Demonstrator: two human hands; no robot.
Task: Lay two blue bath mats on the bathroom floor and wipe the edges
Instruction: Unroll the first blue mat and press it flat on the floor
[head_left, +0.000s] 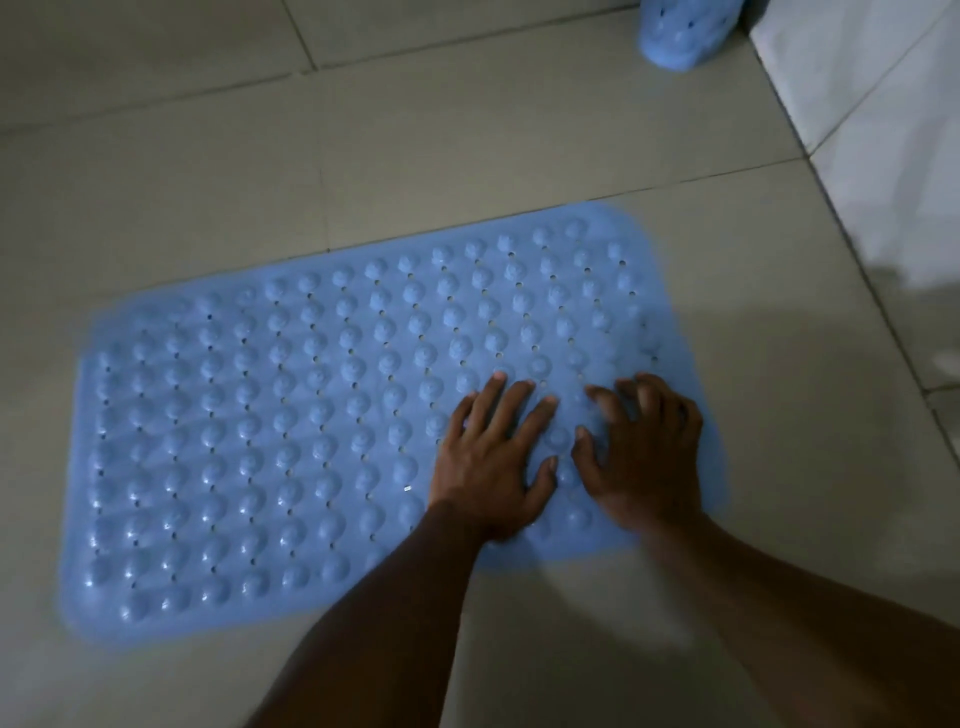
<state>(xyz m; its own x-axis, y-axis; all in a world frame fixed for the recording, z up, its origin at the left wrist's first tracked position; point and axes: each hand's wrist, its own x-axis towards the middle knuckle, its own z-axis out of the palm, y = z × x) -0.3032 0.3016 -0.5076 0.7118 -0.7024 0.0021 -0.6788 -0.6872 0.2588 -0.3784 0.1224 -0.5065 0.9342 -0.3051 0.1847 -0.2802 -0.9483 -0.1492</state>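
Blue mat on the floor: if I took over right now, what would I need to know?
Left hand: flat, fingers spread, pressing the right part of the blue mat.
Right hand: beside it on the same mat, fingers bent, blurred.
That mat lies flat on the tiled floor. A second blue mat, seemingly rolled, sits by the wall, far right.
Done: first mat laid.
Left: lay the second, wipe the edges; no cloth in view.
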